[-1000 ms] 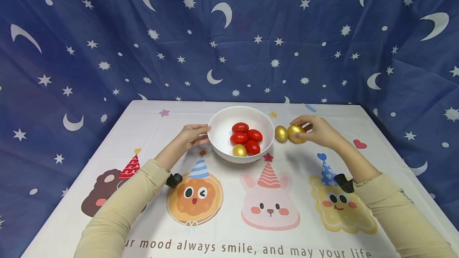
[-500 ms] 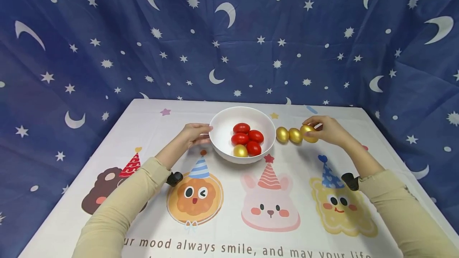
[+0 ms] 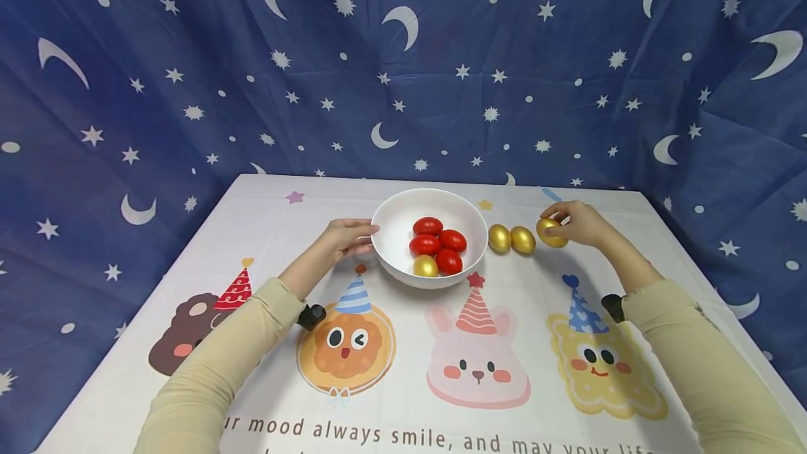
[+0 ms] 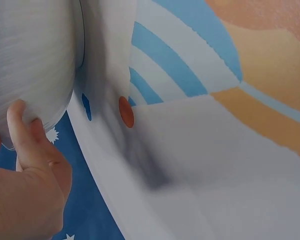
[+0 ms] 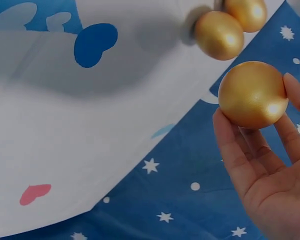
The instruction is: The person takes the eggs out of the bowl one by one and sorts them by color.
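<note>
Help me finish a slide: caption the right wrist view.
A right hand holds a golden egg while two more golden eggs rest on the white tablecloth.

Gold eggs [image 5: 252, 95], white bowl [image 3: 394, 233], starry blue backdrop [image 3: 435, 114]

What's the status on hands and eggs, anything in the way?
Left hand grips bowl. Right hand pinches gold egg. Two more eggs lie between held egg and bowl.

Softly creased, moon-and-star-patterned blue fabric backdrop [image 3: 435, 51] behind a white, cartoon-printed tablecloth [image 3: 411, 331]
</note>
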Available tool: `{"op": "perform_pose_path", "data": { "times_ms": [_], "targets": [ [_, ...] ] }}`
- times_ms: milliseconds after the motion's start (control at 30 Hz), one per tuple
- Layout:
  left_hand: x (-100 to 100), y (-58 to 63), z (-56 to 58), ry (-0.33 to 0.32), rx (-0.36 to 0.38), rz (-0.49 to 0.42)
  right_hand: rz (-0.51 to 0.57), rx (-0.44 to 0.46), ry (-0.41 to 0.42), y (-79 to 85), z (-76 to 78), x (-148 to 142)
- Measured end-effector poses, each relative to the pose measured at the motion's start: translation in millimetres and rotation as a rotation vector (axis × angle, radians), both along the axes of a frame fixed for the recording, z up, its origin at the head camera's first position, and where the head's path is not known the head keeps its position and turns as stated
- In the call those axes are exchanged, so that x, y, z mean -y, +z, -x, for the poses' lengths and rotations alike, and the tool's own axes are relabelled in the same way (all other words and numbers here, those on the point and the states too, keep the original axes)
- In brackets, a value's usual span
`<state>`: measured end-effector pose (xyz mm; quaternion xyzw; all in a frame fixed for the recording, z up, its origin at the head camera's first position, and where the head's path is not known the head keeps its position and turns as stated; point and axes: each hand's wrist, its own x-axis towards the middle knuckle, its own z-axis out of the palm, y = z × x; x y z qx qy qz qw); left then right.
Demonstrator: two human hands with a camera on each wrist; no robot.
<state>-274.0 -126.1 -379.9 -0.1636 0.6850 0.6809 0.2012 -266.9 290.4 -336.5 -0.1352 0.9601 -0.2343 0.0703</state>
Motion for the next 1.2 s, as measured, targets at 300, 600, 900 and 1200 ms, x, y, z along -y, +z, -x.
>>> {"op": "perform_pose_path", "data": {
  "times_ms": [300, 600, 900, 1200],
  "targets": [
    [1, -2.2, -2.0, -0.006, -0.054, 0.041, -0.021, 0.052, -0.028, -15.9, 19.2, -4],
    [1, -2.7, -2.9, -0.021, -0.068, 0.046, -0.022, 0.129, -0.102, -28.5, 30.7, -3],
    [-2, -3.1, -2.3, -0.007, -0.061, 0.053, -0.031, 0.213, -0.185, -37.8, 34.1, -9],
    [-1, -2.6, -2.5, -0.004, -0.063, 0.047, -0.031, 0.24, -0.181, -39.8, 35.8, -8]
  ]
}}
